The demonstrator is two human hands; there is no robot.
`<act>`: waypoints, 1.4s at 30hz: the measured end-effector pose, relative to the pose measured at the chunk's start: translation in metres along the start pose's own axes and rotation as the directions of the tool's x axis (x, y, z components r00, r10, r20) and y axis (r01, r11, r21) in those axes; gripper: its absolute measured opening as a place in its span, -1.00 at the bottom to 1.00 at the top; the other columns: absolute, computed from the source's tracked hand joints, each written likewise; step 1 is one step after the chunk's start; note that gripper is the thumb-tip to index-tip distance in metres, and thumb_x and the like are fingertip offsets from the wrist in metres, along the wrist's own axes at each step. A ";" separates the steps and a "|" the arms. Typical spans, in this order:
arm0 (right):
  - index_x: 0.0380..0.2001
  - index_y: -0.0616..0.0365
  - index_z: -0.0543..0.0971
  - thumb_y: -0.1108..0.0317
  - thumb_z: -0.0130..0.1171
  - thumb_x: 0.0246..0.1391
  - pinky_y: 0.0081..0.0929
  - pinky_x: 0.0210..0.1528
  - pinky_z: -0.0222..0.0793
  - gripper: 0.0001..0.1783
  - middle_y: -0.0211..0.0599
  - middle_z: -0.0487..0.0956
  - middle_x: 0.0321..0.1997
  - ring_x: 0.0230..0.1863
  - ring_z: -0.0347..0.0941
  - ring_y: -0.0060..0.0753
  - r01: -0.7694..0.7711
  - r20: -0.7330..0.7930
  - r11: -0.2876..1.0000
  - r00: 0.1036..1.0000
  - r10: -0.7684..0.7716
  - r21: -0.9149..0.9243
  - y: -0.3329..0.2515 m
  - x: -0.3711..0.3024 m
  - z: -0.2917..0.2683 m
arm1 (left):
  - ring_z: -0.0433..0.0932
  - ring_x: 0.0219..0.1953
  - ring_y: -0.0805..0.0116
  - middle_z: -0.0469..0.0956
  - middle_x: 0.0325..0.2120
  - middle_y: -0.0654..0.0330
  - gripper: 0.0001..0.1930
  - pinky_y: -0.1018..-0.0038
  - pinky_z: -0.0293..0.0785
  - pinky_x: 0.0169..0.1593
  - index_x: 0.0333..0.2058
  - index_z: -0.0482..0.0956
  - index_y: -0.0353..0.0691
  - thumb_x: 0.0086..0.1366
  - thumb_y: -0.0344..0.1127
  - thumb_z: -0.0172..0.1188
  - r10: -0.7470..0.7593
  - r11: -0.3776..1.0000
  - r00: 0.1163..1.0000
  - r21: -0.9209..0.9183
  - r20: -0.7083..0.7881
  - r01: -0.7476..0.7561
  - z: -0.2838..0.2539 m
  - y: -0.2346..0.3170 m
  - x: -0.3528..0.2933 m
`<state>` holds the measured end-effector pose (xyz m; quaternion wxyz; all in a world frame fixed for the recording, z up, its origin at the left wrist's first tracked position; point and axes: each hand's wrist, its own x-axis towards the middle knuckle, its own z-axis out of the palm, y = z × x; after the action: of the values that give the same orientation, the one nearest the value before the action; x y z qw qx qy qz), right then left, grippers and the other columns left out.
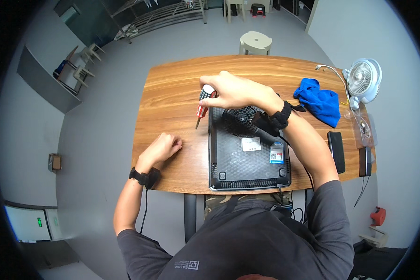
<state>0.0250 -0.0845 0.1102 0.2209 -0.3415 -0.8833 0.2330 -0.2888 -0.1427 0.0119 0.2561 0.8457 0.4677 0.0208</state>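
Observation:
My right hand (226, 91) is closed around a screwdriver (202, 110) with a red and white striped handle that turns dark with white dots near its pale end. Its shaft slants down to the left, the tip over bare wood just beyond the laptop's left edge. Under my right forearm a black laptop (247, 165) lies bottom up, showing a round fan grille (241, 120), two stickers and rubber feet. The forearm and wrist strap hide part of its far right side. My left hand (161, 148) rests on the table left of the laptop, fingers curled in; its palm is hidden.
On the right of the wooden table (172, 93) lie a blue cloth (319, 102), a black phone-like slab (336, 151), a clear plastic box (364, 128) and a black adapter (365, 161). A white fan (363, 79) stands behind them. A pale stool (255, 43) is beyond the far edge.

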 end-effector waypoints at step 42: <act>-0.21 0.32 0.48 0.10 0.31 0.16 -0.21 -0.26 0.56 -0.55 0.08 0.64 -0.43 -0.33 0.66 0.06 -0.063 -0.136 0.997 0.989 0.058 -0.038 0.012 -0.061 -0.063 | 0.59 -0.46 0.06 0.55 -0.54 -0.02 -0.91 0.25 0.51 -0.30 -0.48 0.52 -0.39 0.03 -0.53 0.26 0.227 0.957 0.938 -0.117 -0.262 -0.264 0.000 0.093 0.127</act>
<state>0.1057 -0.1033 0.1394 0.2655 -0.3876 -0.8604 0.1972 -0.1450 -0.0814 0.0280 0.2547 0.8667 0.3834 0.1925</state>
